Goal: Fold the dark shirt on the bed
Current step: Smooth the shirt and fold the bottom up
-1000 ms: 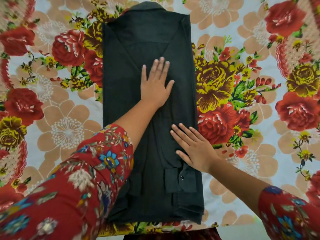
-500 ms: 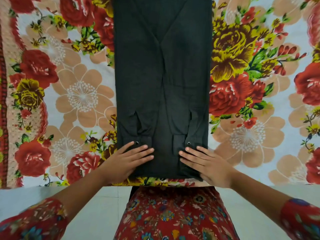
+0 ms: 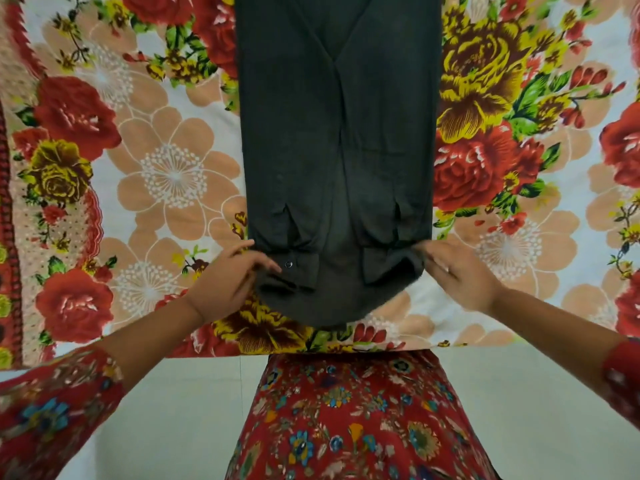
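Note:
The dark shirt (image 3: 337, 133) lies on the bed as a long narrow strip, both sides and sleeves folded in, cuffs near its lower end. Its top runs out of view. My left hand (image 3: 225, 282) grips the lower left corner by the buttoned cuff. My right hand (image 3: 457, 271) grips the lower right corner. The hem between them is lifted off the sheet and sags in a curve.
The floral bedsheet (image 3: 162, 174) covers the bed on both sides of the shirt. The bed's front edge (image 3: 450, 346) runs just below my hands. Beyond it are a pale floor (image 3: 180, 410) and my red patterned dress (image 3: 346, 417).
My hands moved from lying flat on the shirt's middle down to its lower end, then out to its two bottom corners. The hem is now pinched and raised.

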